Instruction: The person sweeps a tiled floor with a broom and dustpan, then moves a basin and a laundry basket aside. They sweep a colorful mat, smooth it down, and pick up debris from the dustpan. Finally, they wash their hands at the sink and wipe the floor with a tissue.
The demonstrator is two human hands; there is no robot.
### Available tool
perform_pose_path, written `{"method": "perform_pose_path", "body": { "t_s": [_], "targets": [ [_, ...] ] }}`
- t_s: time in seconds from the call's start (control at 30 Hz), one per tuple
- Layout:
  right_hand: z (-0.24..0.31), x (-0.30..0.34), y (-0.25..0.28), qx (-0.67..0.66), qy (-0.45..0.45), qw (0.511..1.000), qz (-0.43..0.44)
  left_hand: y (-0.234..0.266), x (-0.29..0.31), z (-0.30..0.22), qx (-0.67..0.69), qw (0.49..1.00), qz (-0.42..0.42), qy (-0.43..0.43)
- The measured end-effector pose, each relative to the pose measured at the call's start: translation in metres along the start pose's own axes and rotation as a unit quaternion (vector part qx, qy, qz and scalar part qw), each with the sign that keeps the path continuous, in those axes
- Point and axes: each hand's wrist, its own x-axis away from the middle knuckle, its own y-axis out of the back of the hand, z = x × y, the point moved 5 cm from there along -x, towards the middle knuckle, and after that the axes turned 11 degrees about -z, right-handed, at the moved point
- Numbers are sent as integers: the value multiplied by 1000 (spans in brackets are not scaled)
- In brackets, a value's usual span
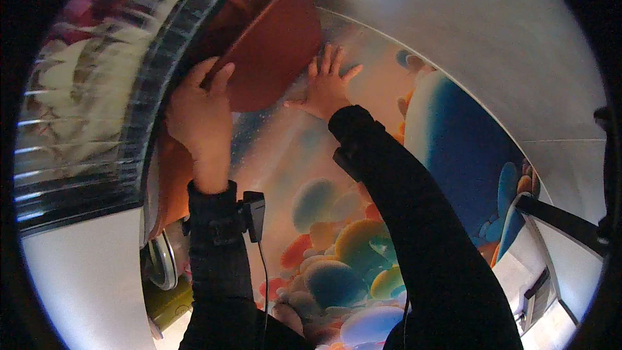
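At the upper left stands a red-brown, smooth, curved piece (pixel 275 52) with a thin rim; its exact kind I cannot make out. My left hand (pixel 201 104) is closed on its near edge, the thumb along the rim and the other fingers partly hidden. Just right of that piece, my right hand (pixel 327 87) lies palm down with its fingers spread. It rests on a surface printed with colourful pebble shapes (pixel 337 279), holding nothing. Small specks or drops dot this surface between my hands.
On the left is a dark-framed panel (pixel 84 110) with glare and pale and purple shapes, above a white panel (pixel 84 272). Below the red-brown piece sit a rounded, rimmed object (pixel 163 262) and something green (pixel 167 304). A grey surface (pixel 466 26) borders the print at the upper right.
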Motion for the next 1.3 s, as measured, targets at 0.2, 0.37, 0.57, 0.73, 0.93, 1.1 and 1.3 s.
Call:
{"method": "perform_pose_path", "body": {
  "t_s": [0.2,0.37,0.57,0.73,0.93,1.1,1.3],
  "targets": [
    [-41,1,7,-18,97,991,-87,-8,7,2,74,995,23,60],
    [-84,-2,19,-1,56,987,-149,-14,5,3,66,997,26,36],
    [-137,86,63,-7,-26,988,-155,-18,11,1,111,993,25,37],
    [-192,220,131,37,-86,986,-137,-17,12,1,84,992,56,72],
    [-219,332,174,70,-234,968,-49,-2,109,-54,255,927,-163,-221],
    [-227,347,171,47,-206,968,-137,-74,248,-137,402,871,253,-126],
    [-232,347,166,51,-207,967,-137,-130,241,-288,435,887,145,-59]
  ]
}}
